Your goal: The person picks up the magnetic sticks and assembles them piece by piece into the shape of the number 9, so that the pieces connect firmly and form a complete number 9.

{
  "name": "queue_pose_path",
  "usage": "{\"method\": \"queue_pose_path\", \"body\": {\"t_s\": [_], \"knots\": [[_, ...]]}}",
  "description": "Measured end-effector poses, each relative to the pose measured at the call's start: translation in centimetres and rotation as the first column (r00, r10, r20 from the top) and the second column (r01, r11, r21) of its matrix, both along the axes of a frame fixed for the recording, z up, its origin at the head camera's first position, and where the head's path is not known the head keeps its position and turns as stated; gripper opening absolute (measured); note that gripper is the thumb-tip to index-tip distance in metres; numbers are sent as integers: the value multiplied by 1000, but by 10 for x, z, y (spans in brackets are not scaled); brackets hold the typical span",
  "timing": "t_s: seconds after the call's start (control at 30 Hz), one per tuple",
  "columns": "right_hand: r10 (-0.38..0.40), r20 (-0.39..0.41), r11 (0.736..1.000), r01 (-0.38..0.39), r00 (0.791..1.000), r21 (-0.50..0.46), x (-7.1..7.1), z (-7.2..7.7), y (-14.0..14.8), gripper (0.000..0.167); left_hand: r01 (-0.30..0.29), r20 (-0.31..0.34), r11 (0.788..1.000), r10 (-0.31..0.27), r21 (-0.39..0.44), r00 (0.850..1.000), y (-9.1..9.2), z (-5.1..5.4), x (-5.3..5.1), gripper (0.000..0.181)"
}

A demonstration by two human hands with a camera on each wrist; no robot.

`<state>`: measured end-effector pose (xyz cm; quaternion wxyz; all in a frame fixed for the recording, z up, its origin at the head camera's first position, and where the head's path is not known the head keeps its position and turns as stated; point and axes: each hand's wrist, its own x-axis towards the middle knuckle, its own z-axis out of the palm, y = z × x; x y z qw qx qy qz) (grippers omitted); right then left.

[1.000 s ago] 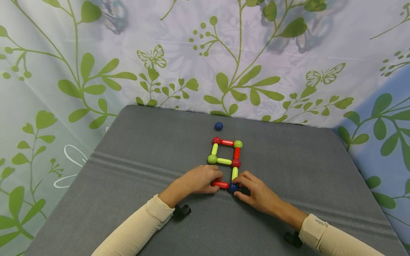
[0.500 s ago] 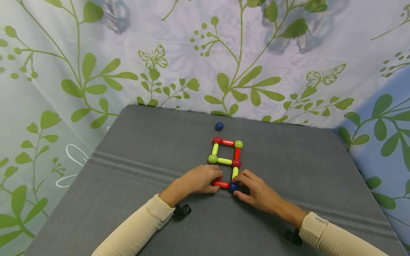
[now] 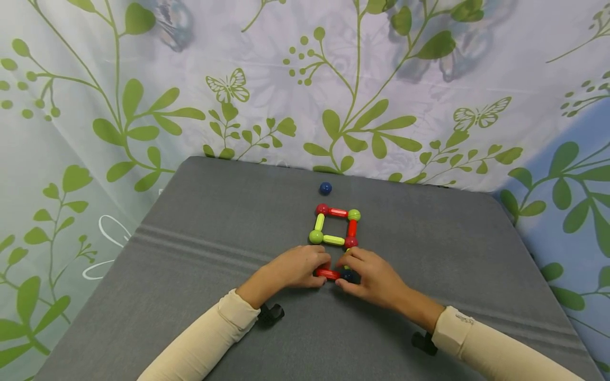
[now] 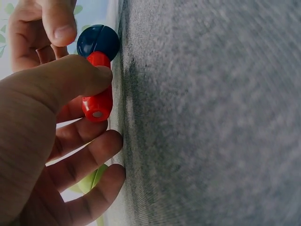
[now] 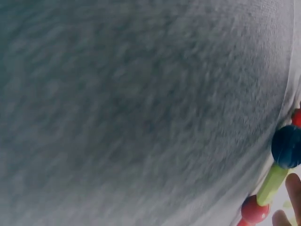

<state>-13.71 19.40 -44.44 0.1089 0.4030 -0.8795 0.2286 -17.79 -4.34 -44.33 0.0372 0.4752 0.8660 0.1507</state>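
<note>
My left hand [image 3: 297, 267] pinches a red magnetic rod [image 3: 329, 274] between thumb and fingers; its bare end shows in the left wrist view. The rod's other end meets a dark blue ball [image 4: 99, 41]. My right hand [image 3: 376, 278] is beside that ball, loosely bent, with fingertips near the ball and rod; no grip shows. A yellow-green rod [image 5: 273, 185] runs from the blue ball to a red ball [image 3: 351, 242], partly hidden by the right hand in the head view. Beyond it lies a square of red and yellow-green rods with red balls and green balls [image 3: 316, 236].
A loose blue ball [image 3: 325, 188] lies behind the square, near the far edge of the grey cloth-covered table [image 3: 229, 211]. A leaf-patterned curtain [image 3: 267, 79] hangs behind the table and at its sides.
My right hand has shifted left and slightly away from me, its fingertips leaving the blue ball's right side and covering more of the yellow-green rod. The left hand keeps its pinch in place.
</note>
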Motion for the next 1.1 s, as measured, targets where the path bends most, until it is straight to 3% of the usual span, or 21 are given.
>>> {"method": "queue_pose_path", "body": {"t_s": [0.23, 0.63, 0.77, 0.93, 1.1], "knots": [[51, -25, 999, -51, 998, -11, -2, -9, -7, 27, 12, 4, 1000, -12, 11, 1000, 0, -1, -1, 16], [23, -50, 1000, -23, 998, -2, -2, -15, -11, 25, 25, -6, 999, -25, 27, 1000, 1, 1, -1, 17], [15, -38, 1000, -15, 999, 4, -2, -16, -12, 25, 45, 31, 998, -46, 51, 998, -2, 2, -4, 17], [13, -27, 1000, -13, 1000, -3, -2, -16, -12, 24, 24, 101, 990, -38, 139, 994, -15, 9, -21, 23], [4, -22, 1000, -4, 1000, -1, -2, -15, -13, 23, -77, 64, 979, 66, 187, 996, -31, 19, -47, 12]]}}
